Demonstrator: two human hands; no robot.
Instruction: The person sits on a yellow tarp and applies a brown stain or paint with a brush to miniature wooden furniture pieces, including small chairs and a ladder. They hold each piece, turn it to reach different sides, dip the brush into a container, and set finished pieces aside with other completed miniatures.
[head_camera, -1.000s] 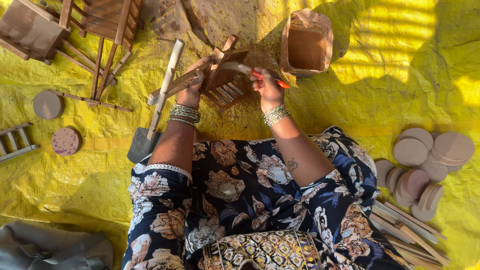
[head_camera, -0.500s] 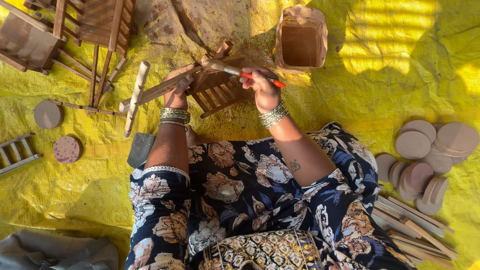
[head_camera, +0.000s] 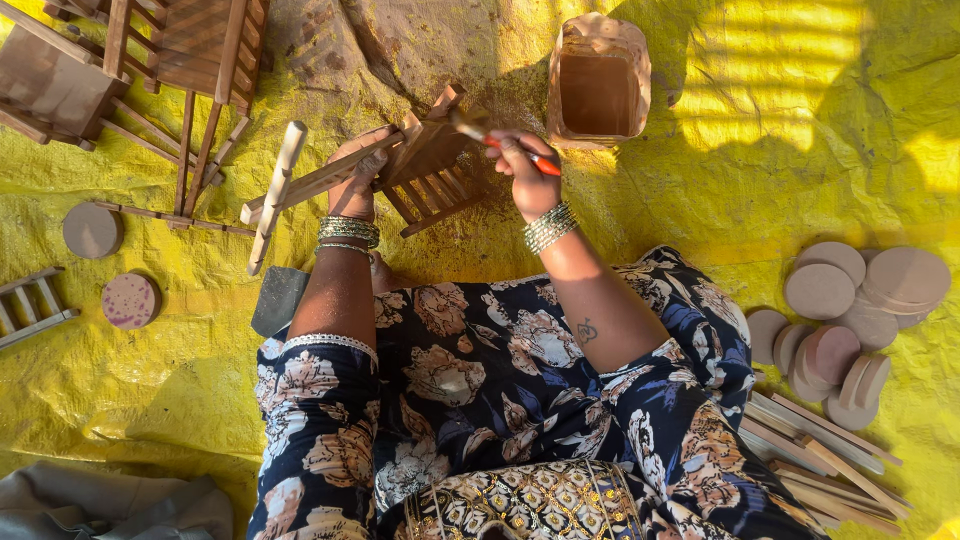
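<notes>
Two hands are busy at the far middle of what I see. My right hand (head_camera: 520, 170) is closed around a brush (head_camera: 500, 143) with a red handle, fingers pinched together on it, the bristle end lying against the wooden frame (head_camera: 425, 165). My left hand (head_camera: 355, 180) is clamped on that same frame from the left, thumb and fingers wrapped over one of its long bars; bangles sit on both wrists. The frame is held up between the two hands, tilted, its slatted part just left of the right hand and touching the brush tip. A crossbar with a pale dowel (head_camera: 277, 195) sticks out to the left of the left hand.

Just beyond the right hand, slightly to its right, stands an open tin (head_camera: 598, 85), smeared brown. To the far left, well apart from the hands, other wooden frames (head_camera: 150, 60) lie on the yellow sheet (head_camera: 800, 130). Left of the knee are two discs (head_camera: 110, 265) and a small ladder piece (head_camera: 35, 308), with a dark flat block (head_camera: 278, 298) close by the left forearm. On the right, near my leg, a pile of round discs (head_camera: 845, 310) lies beside a bundle of slats (head_camera: 820, 450).
</notes>
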